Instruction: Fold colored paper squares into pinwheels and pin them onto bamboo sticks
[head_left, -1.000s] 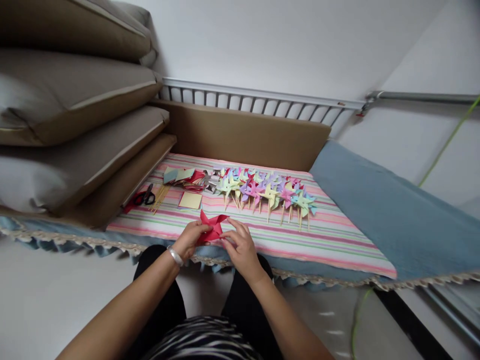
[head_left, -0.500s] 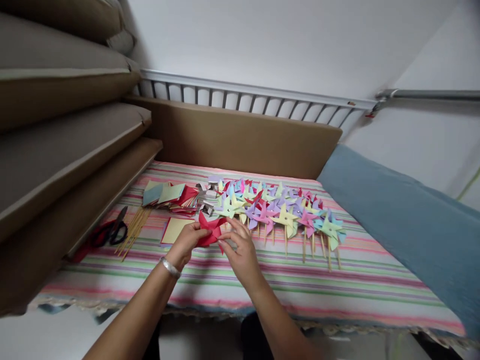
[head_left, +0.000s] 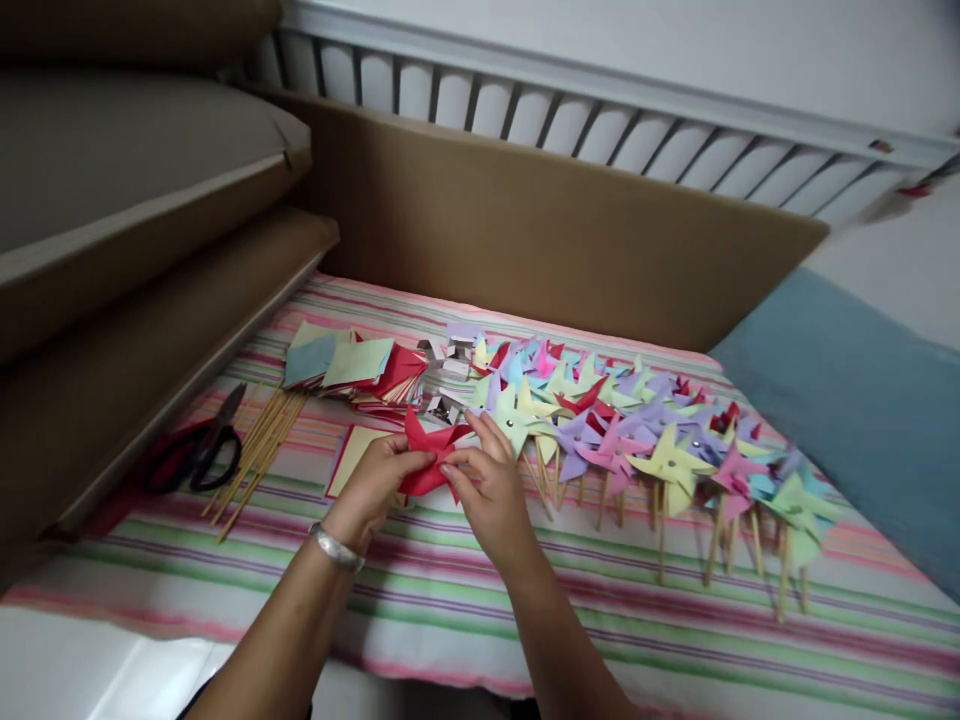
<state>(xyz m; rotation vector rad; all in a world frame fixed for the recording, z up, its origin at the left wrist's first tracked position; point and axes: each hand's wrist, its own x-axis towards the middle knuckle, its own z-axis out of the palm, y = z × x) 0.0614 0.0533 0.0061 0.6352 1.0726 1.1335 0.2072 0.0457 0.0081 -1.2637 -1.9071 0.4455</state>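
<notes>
Both hands meet over the striped bed cover (head_left: 465, 600): the left hand (head_left: 375, 485) and right hand (head_left: 487, 490) pinch a red paper pinwheel (head_left: 427, 455) between their fingertips, just above a yellow paper square (head_left: 351, 455). Finished pinwheels on sticks (head_left: 637, 440) lie to the right, scissors (head_left: 199, 450) well to the left.

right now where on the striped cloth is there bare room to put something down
Bare striped cloth runs along the near edge, below both hands and the pinwheel sticks. A smaller patch lies near the scissors, on their near side. Crowded: the pinwheel row to the right, and the paper squares and skewers at back left.
</notes>
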